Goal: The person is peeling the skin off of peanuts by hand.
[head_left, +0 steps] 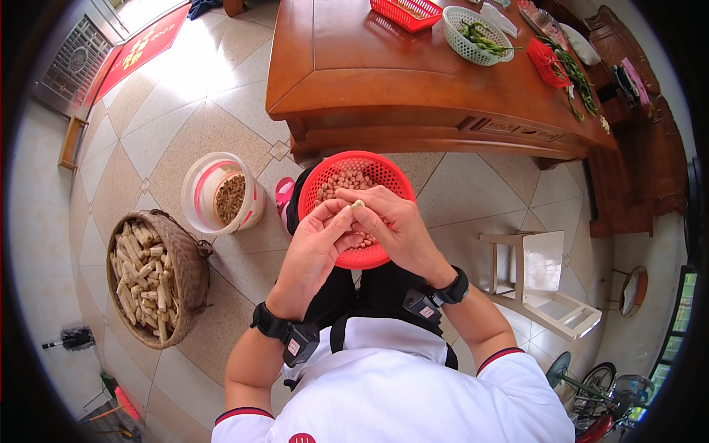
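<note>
A red perforated plastic basket rests at my lap, holding many pinkish-brown peanuts. Over it my two hands meet, fingertips together. Between them is a small pale peanut, pinched by thumbs and fingers. My left hand is closed at its left side, with the other fingers curled beneath. My right hand closes on it from the right and hides part of the basket. Left of the basket, a white bucket with a red band holds small brown pieces, perhaps peanuts or shells.
A woven basket of corncobs stands at left. A brown wooden table lies ahead, bearing a white colander of green peppers and red baskets. To the right are a small pale chair and a bicycle.
</note>
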### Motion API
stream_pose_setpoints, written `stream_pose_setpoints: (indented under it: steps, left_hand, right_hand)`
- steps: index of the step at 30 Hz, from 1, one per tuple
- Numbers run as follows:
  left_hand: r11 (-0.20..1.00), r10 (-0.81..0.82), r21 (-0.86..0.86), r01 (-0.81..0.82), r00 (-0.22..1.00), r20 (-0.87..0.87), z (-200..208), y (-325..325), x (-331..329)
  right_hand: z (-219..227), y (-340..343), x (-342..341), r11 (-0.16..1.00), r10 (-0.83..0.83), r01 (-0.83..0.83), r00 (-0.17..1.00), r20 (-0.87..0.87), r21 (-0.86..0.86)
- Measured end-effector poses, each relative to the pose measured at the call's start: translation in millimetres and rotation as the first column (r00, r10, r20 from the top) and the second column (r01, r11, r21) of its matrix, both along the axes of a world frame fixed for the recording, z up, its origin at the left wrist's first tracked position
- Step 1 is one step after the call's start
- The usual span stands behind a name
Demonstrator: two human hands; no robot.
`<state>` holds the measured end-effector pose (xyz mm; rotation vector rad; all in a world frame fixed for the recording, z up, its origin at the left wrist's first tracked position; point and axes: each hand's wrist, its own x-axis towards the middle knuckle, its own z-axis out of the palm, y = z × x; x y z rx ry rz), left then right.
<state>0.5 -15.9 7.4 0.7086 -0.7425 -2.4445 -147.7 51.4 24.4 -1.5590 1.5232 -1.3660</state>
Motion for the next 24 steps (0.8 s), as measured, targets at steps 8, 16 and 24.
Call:
stream_pose_setpoints:
  steps: [8,16,24]
  left_hand:
    - [0.999,-0.043,-0.014,0.043,0.999,-0.021,4,3,2]
    - [0.998,-0.067,-0.012,0.067,0.998,-0.013,8,5,3]
    - [0.997,-0.072,-0.009,0.072,0.997,0.029,15,-2,3]
  right_hand:
    - [5,3,2,0.983,-0.142,0.106,0.955,-0.261,-0.147]
    - [4,3,2,0.959,-0.191,0.105,0.927,-0.324,-0.265]
    - [9,-2,-2,0.981,-0.07,0.02,0.964,-0.255,-0.194]
